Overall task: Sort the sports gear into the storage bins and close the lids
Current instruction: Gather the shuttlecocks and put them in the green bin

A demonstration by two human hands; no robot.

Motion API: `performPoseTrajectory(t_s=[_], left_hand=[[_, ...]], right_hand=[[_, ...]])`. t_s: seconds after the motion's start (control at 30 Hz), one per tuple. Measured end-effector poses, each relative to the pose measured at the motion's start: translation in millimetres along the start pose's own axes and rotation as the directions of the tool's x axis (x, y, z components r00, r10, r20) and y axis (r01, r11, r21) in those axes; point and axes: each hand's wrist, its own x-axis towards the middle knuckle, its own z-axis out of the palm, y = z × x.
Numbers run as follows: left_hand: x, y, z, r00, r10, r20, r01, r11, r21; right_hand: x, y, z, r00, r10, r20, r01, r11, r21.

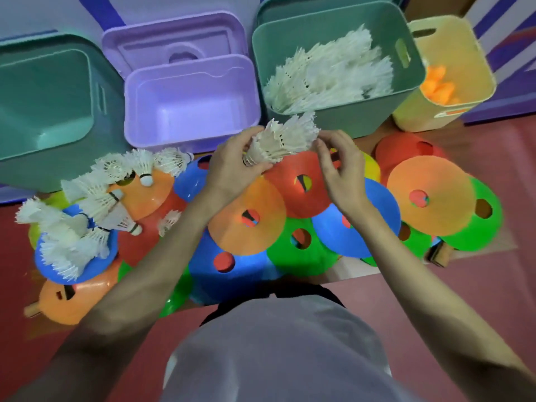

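My left hand [232, 161] grips a nested stack of white shuttlecocks [282, 140] by its cork end, held just in front of the right green bin [412, 62], which holds several shuttlecocks. My right hand [338, 166] is beside the stack's feather end, fingers curled and touching the feathers. Loose shuttlecocks [92, 204] lie at the left on top of flat coloured disc cones [249, 219] spread over the floor. An empty purple bin [191, 103] and an empty green bin [46, 103] stand at the back left.
A yellow bin [464, 39] at the far right holds orange balls [438, 82]. A purple lid [174, 42] leans behind the purple bin. The floor is red. My grey shirt fills the bottom of the view.
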Motion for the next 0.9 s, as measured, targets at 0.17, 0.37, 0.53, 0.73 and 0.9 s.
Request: performPoseTrajectory(t_s=[0.17,0.37,0.53,0.73,0.9], left_hand=[[64,51,32,0.999,0.044,0.026,-0.045,0.998,0.052],[140,96,73,0.99,0.096,0.105,-0.101,0.994,0.036],[198,126,103,0.979,0.088,0.185,-0.078,0.995,-0.062],[235,137,138,0.923,0.04,0.382,-0.001,0.995,-0.103],[239,128,150,0.892,-0.032,0.452,0.104,0.985,-0.135]], right_hand=[[31,31,-48,0.991,0.05,-0.122,-0.05,0.999,-0.001],[72,60,-84,0.962,0.026,-0.272,-0.03,0.999,-0.012],[108,74,-112,0.9,0.023,-0.436,-0.037,0.999,-0.024],[131,103,-130,0.889,0.023,-0.458,-0.064,0.995,-0.074],[140,124,-129,0.924,0.029,-0.382,-0.084,0.988,-0.129]])
